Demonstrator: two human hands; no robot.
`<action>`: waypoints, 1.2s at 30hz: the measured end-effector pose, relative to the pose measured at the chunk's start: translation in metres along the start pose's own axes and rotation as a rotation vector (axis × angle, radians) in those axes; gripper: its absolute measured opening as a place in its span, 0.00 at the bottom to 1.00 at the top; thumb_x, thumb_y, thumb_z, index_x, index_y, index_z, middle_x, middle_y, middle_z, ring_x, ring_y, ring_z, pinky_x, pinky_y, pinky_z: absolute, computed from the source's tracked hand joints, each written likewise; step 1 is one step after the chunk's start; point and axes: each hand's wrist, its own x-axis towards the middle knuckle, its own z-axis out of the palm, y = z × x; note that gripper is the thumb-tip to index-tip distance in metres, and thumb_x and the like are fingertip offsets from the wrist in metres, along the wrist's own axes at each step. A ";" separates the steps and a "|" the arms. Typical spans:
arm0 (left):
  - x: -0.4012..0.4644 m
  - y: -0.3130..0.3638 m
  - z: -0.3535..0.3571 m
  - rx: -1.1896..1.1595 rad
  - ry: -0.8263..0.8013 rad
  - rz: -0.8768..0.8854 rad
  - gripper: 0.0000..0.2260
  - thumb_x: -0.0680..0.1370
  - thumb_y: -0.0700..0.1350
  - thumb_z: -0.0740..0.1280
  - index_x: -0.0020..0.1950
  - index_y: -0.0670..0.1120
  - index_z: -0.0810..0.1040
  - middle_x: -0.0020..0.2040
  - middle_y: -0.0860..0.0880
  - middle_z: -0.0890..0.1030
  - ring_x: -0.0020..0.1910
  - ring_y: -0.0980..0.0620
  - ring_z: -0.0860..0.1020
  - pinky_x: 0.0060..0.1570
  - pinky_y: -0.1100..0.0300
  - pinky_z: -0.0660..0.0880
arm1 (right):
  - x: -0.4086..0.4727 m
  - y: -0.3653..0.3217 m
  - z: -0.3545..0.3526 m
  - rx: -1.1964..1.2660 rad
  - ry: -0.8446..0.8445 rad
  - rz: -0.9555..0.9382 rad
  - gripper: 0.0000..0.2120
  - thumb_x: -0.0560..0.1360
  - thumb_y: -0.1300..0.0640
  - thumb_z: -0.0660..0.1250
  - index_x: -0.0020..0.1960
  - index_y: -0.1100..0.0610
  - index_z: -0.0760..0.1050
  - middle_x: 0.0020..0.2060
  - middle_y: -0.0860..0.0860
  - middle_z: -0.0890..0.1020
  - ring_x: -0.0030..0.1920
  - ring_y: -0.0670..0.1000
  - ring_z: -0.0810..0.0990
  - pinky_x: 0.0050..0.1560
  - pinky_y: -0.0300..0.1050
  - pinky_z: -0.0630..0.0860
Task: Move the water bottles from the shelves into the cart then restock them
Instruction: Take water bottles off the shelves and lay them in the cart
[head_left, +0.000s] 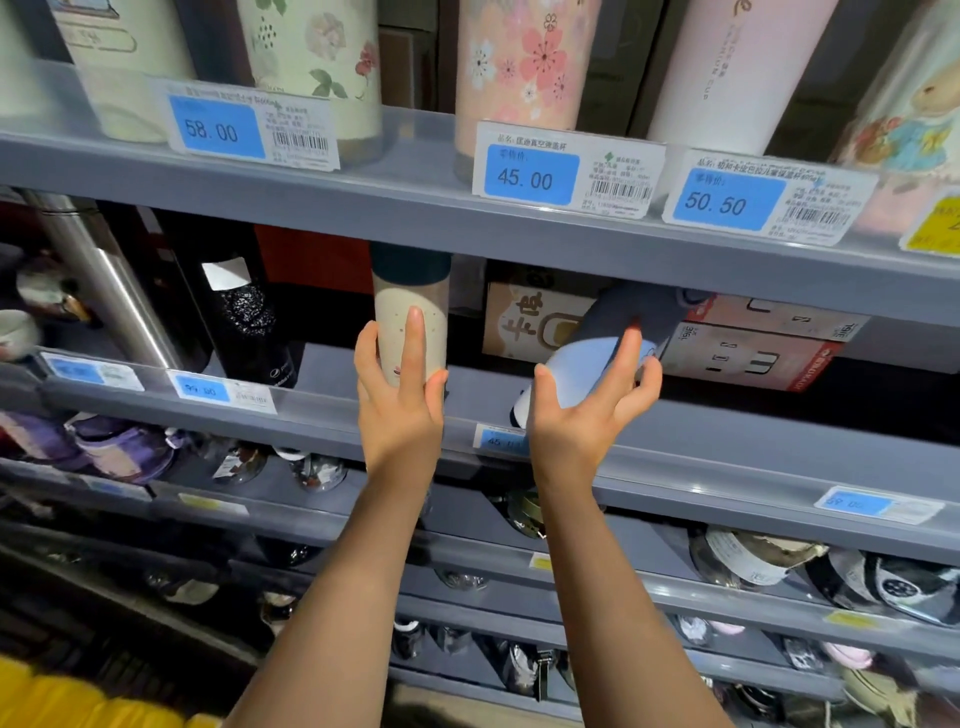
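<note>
Mid-frame, the left hand (400, 384) wraps its fingers round an upright cream bottle (410, 317), steadying it on the shelf (727, 426); the right hand (582, 410), fingers spread, cups a tilted blue bottle (597, 364), likely mid-lift

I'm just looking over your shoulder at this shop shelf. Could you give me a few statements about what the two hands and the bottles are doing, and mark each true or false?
1. The left hand holds a cream bottle with a dark cap, which stands upright. True.
2. The right hand is empty. False: its fingers curl round a tilted blue bottle.
3. The price tag under the pink flowered bottle reads 45.00. True.
4. Both held bottles are on the top shelf. False: they are at the shelf below, under the tags.
5. A black bottle stands left of the cream one. True.
</note>
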 end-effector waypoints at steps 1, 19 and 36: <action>0.000 0.000 0.001 0.014 0.006 0.009 0.26 0.80 0.48 0.59 0.75 0.53 0.51 0.69 0.33 0.63 0.66 0.37 0.69 0.53 0.43 0.77 | -0.001 0.001 0.000 -0.020 -0.002 -0.035 0.40 0.71 0.62 0.72 0.72 0.41 0.54 0.73 0.57 0.53 0.72 0.54 0.58 0.68 0.38 0.61; -0.004 0.002 0.010 0.089 0.043 -0.034 0.27 0.79 0.47 0.62 0.74 0.51 0.53 0.68 0.32 0.65 0.68 0.39 0.68 0.53 0.44 0.78 | -0.006 0.028 -0.011 -0.393 -0.076 -0.335 0.48 0.65 0.57 0.79 0.73 0.50 0.50 0.70 0.61 0.62 0.68 0.57 0.63 0.59 0.65 0.69; -0.012 0.010 -0.013 -0.097 -0.072 -0.146 0.34 0.76 0.41 0.68 0.77 0.49 0.52 0.76 0.39 0.49 0.72 0.63 0.50 0.69 0.69 0.53 | -0.012 0.012 -0.032 -0.422 -0.186 -0.236 0.47 0.66 0.51 0.78 0.73 0.49 0.50 0.71 0.60 0.65 0.69 0.57 0.65 0.66 0.67 0.64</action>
